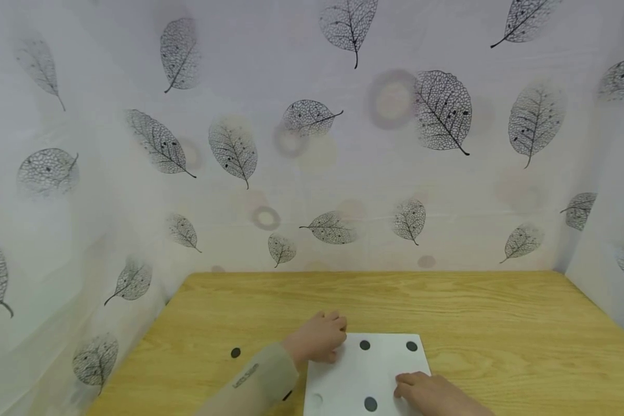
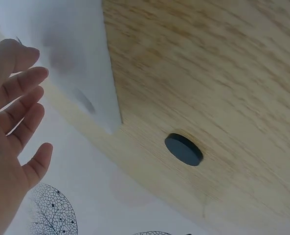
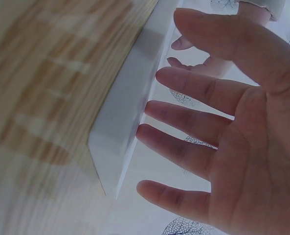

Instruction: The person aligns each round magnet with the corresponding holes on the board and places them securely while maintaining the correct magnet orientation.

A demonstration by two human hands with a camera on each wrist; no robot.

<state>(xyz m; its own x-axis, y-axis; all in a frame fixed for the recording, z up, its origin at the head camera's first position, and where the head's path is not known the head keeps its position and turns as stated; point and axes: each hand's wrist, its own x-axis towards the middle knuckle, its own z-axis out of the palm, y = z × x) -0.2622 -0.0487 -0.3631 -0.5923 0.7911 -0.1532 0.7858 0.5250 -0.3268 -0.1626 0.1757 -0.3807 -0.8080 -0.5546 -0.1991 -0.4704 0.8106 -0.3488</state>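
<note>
A flat white rectangular piece [image 1: 343, 381] lies on the wooden table, with black round discs [image 1: 364, 345] on its top face. My left hand [image 1: 319, 338] is over its far left corner, covering part of it. In the left wrist view, the fingers [image 2: 25, 81] are loosely bent beside the white piece, with nothing seen between them. My right hand [image 1: 431, 393] lies at the right edge. The right wrist view shows its fingers [image 3: 184, 115] spread and nearly straight, fingertips right at the white piece's edge.
A loose black disc [image 1: 236, 352] lies on the table [image 1: 499, 329] left of my left forearm. A pale round spot [image 1: 317, 400] shows near the white piece's near left part. White curtains [image 1: 312, 173] with a leaf print enclose the table's back and sides.
</note>
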